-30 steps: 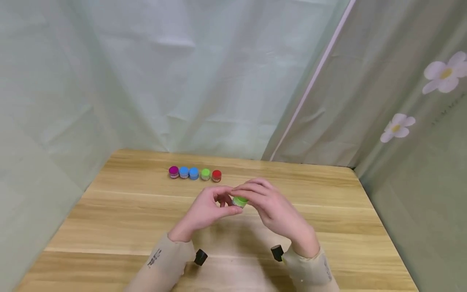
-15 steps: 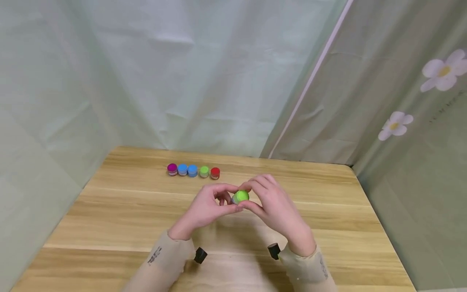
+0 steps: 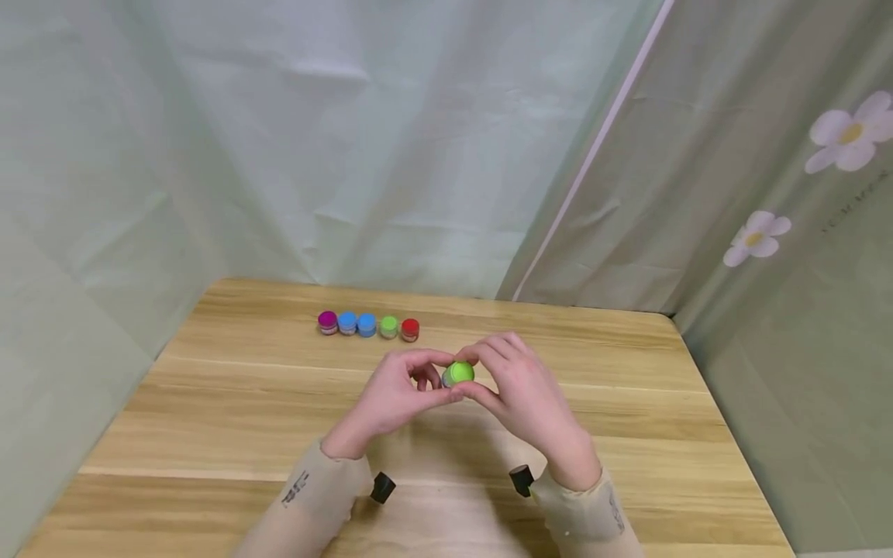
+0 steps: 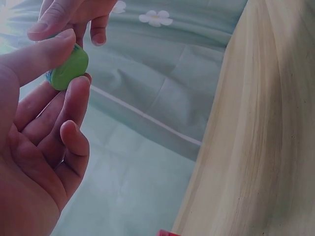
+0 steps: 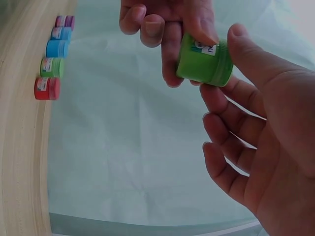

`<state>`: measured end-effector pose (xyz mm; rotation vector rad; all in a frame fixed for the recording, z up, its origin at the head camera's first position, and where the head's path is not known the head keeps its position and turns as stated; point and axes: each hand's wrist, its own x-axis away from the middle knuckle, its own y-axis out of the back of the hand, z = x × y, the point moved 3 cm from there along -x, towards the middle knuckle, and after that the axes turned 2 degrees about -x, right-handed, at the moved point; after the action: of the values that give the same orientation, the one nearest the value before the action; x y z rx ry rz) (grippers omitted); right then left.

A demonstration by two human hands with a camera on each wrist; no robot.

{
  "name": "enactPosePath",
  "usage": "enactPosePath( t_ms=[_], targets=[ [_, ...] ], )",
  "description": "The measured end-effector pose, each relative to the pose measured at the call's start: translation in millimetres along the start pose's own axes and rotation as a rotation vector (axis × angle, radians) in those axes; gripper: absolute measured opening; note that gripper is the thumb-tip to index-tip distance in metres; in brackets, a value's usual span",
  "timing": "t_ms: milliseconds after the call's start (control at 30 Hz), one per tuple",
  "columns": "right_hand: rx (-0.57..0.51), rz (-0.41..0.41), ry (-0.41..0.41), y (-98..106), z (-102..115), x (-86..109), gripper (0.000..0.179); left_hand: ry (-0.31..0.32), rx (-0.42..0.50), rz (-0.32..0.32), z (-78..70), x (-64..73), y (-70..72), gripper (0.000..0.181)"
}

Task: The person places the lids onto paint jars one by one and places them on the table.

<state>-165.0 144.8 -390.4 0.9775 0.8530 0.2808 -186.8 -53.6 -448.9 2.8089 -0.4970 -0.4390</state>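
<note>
A small green paint jar [image 3: 460, 373] is held above the table between both hands, its bright green lid tilted toward the head camera. My left hand [image 3: 391, 397] pinches the jar's body; in the right wrist view that thumb presses on the white label of the jar [image 5: 197, 66]. My right hand [image 3: 526, 391] has its thumb and fingertips around the lid's edge. The left wrist view shows the rounded green base of the jar [image 4: 71, 69] between the left thumb and fingers.
Along the back of the wooden table [image 3: 279, 418] stands a row of similar jars: a purple jar [image 3: 328, 323], two blue jars [image 3: 366, 325], a green jar [image 3: 388, 328] and a red jar [image 3: 410, 330]. A pale curtain [image 3: 391, 155] hangs behind the table, with another on each side.
My right hand has shifted from lying over the jar's top to pinching its lid at the edge, so the lid shows fully. The left hand's grip on the jar stays the same.
</note>
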Motion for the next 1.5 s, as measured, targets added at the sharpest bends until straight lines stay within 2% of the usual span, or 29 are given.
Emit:
enactPosePath(
  t_ms=[233,767,1500],
  targets=[
    [-0.017,0.007,0.009,-0.1,-0.5,-0.2,0.033,-0.009,0.0,-0.014,1.6,0.0,0.0,0.036],
    [-0.019,0.006,0.018,-0.7,0.0,1.9,0.032,-0.017,0.005,0.004,1.4,0.7,-0.5,0.038],
    [-0.012,0.049,-0.017,-1.2,-1.9,2.4,0.034,0.035,0.018,0.031,1.1,-1.4,0.3,0.039]
  ],
)
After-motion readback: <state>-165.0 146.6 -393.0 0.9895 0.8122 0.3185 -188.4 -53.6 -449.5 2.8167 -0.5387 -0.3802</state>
